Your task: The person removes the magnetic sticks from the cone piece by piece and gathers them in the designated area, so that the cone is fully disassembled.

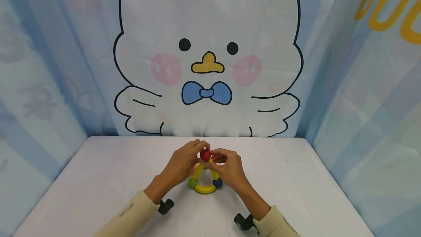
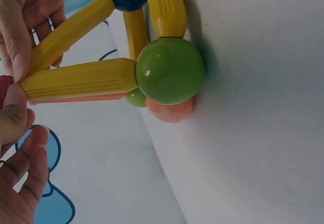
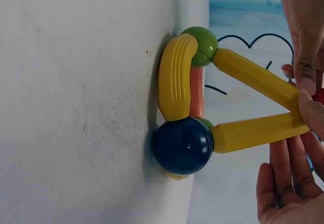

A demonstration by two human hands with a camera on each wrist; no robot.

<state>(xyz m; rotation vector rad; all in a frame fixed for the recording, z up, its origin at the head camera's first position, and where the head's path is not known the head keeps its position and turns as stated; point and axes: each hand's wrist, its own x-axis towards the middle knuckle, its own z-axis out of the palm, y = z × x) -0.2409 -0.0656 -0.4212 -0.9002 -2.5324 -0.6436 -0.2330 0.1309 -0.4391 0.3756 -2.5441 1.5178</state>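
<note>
On the white table stands a frame of magnetic sticks and balls. In the head view, its glossy red ball [image 1: 205,155] sits at the peak, where two straight yellow sticks [image 2: 81,78] converge. My left hand [image 1: 185,160] grips the red ball from the left, its thumb by the stick ends. From the other side my right hand [image 1: 229,165] pinches the top of the right-hand yellow stick [image 3: 260,131], fingertips against the ball. A green ball [image 2: 171,71] and a dark blue ball [image 3: 183,146] form the lower corners, joined by a curved yellow stick [image 1: 205,189].
Behind the front triangle, salmon-coloured sticks [image 3: 196,92] and another green ball [image 2: 135,97] show partly. The white table [image 1: 98,178] ends at a curtain [image 1: 210,17] printed with a cartoon bird. Black wrist cameras [image 1: 166,206] hang below both sleeves.
</note>
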